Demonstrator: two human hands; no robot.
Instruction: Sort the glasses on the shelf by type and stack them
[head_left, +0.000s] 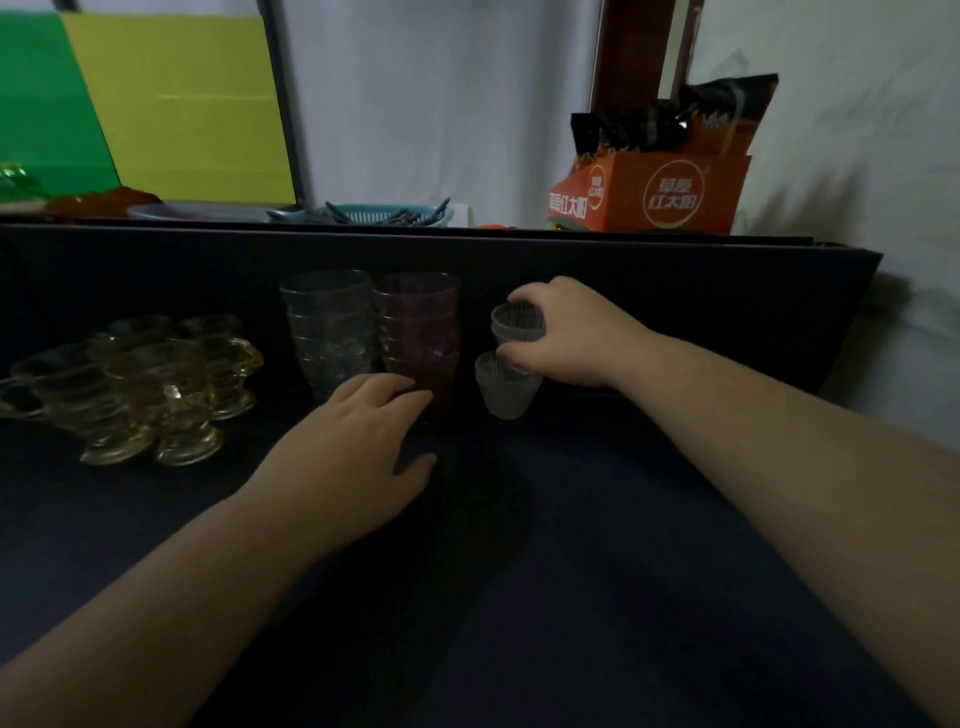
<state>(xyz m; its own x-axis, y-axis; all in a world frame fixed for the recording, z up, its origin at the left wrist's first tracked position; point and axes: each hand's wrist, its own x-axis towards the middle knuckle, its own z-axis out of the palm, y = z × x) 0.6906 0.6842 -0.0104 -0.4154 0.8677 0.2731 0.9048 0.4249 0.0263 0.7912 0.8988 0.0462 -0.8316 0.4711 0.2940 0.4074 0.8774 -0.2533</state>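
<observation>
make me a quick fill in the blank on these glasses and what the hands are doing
1. The right hand holds small frosted cups above a ____ cup of the same kind.
2. The left hand rests at the base of the ____ tumbler stack.
3. The amber handled glasses stand at the ____ of the shelf.

Missing: frosted; purple; left

Orange snack box (670, 195) w/ dark packets, teal basket (384, 213), yellow-green boards behind.

A: Amber mugs (156, 384): glossy pressed glass, ribbed. Clear stack (330, 327) and purple stack (421, 332): smooth, transparent.
B: Small cups (506, 387): frosted, matt, translucent plastic by look. Shelf (597, 519): dark matt covering. Orange box (670, 195): printed cardboard; basket (379, 214): teal plastic.
</observation>
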